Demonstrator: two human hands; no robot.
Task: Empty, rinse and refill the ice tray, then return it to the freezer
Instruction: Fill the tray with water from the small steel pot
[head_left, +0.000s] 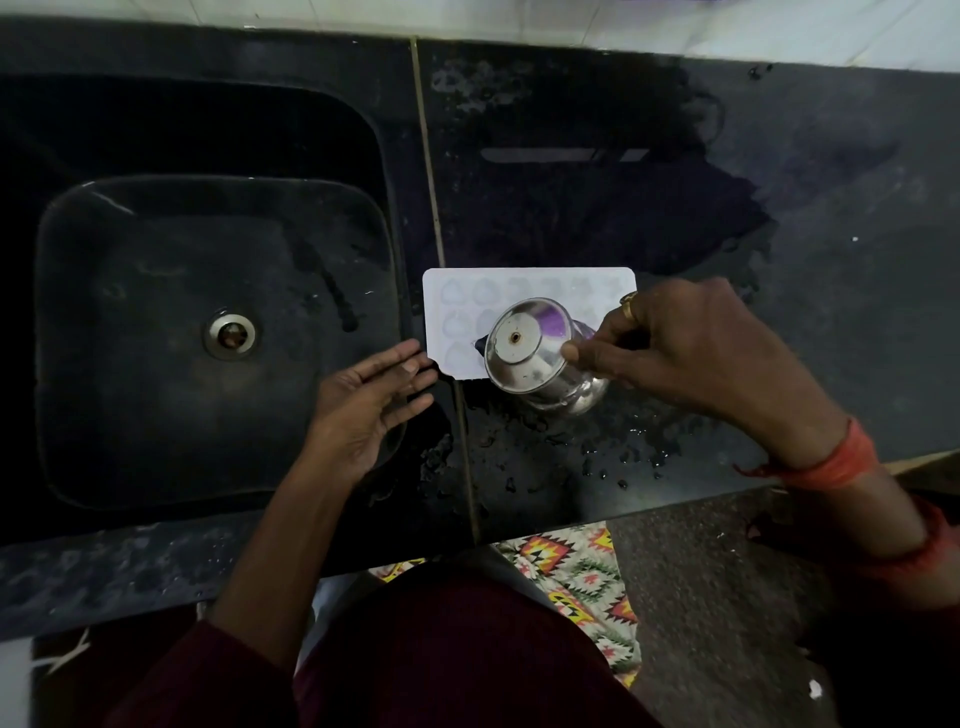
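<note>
The left fingers (410, 358) lie straight and close together, their tips touching the near left corner of the tray (519, 283). The left hand (363, 400) is flat and holds nothing, palm turned partly up, out over the sink's right rim.

The right fingers (618, 338) curl round a steel pot (530, 353), the thumb pressed on its side. The right hand (691, 348) holds the pot tilted, its round base turned up towards the camera; its mouth is hidden. A ring (628, 309) shows on one finger, and an orange thread (831, 457) wraps the wrist.

The white tray lies flat on the black counter (779, 208), just right of the sink (130, 260), with the pot covering its near right part. Its pockets look pale; whether they hold water cannot be told. Wet patches and drops mark the counter around the tray.
</note>
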